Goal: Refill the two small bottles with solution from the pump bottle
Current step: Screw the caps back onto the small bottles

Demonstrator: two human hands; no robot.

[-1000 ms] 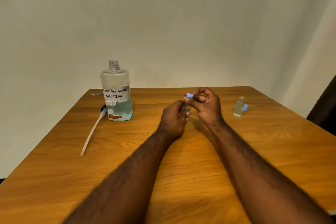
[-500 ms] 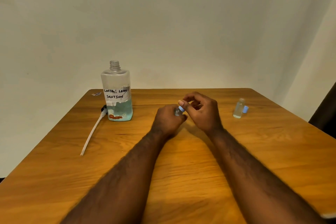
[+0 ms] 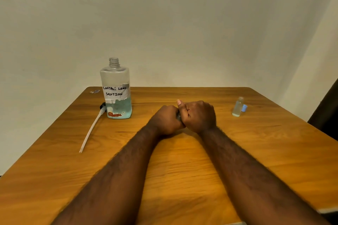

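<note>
My left hand (image 3: pixel 167 119) and my right hand (image 3: pixel 198 116) are pressed together over the table's middle, both curled round one small bottle (image 3: pixel 178 116), of which only a grey sliver shows between them. Its blue cap is hidden under my right fingers. The big clear pump bottle (image 3: pixel 117 91), labelled "contact lens solution", stands uncapped at the back left with blue liquid in its lower third. Its pump head and long tube (image 3: pixel 92 127) lie on the table beside it. The second small bottle (image 3: pixel 237 107) stands open at the right, its blue cap (image 3: pixel 244 108) next to it.
The wooden table (image 3: pixel 182 170) runs to a plain wall at the back. A small scrap (image 3: pixel 95 91) lies at the far left corner. A dark object stands beyond the table's right edge (image 3: pixel 327 115).
Both hands have come down toward the table. The blue cap, held above the bottle a second ago, is now covered by my right fingers on the bottle in my left hand.
</note>
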